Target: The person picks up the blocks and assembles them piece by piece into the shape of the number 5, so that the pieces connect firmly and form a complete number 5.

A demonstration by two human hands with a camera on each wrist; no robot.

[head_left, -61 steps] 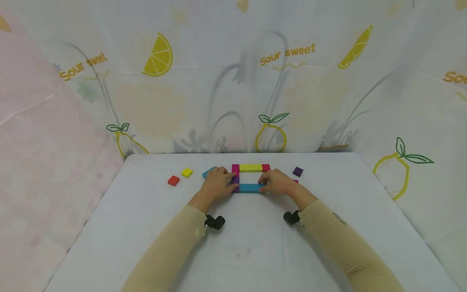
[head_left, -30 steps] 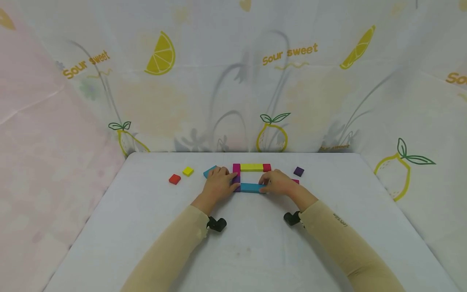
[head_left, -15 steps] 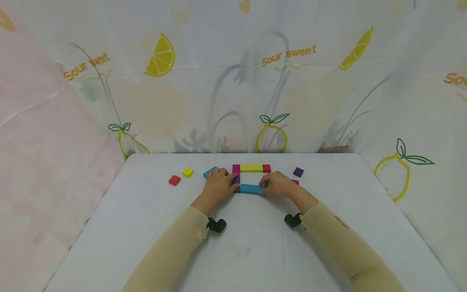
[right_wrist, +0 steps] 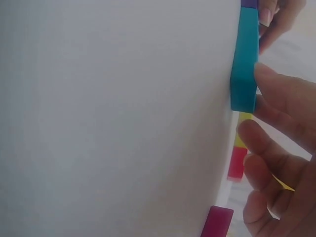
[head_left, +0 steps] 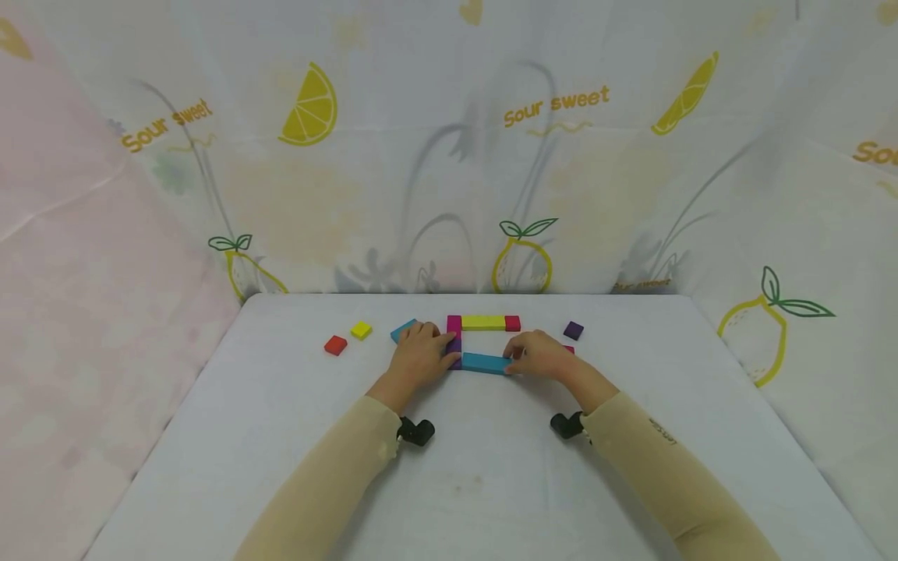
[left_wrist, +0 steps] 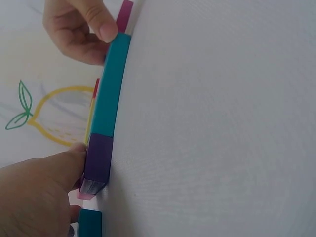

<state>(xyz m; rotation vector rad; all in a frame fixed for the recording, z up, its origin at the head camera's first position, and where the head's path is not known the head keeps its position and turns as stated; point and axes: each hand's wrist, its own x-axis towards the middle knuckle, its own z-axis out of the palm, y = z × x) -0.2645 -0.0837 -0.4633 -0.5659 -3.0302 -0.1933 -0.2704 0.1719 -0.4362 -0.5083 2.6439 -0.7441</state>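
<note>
The yellow side [head_left: 483, 322] looks done, the right unfilled; my loose left hand [head_left: 419, 354] touches purple [left_wrist: 99, 158], my right hand [head_left: 542, 357] pinches blue [head_left: 485, 363].

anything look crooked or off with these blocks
Yes, slightly: the long blue block in the right hand's grip looks askew. In the head view it slants down to the right, while the yellow bar beyond it lies level, so the two aren't parallel. Nothing looks damaged.

On one bench [head_left: 484, 460] we can see two blue blocks [head_left: 485, 363], two yellow blocks [head_left: 483, 322], two red blocks [head_left: 336, 345], two purple blocks [left_wrist: 99, 159], two pink blocks [head_left: 454, 322] and two hands [head_left: 416, 354].
</note>
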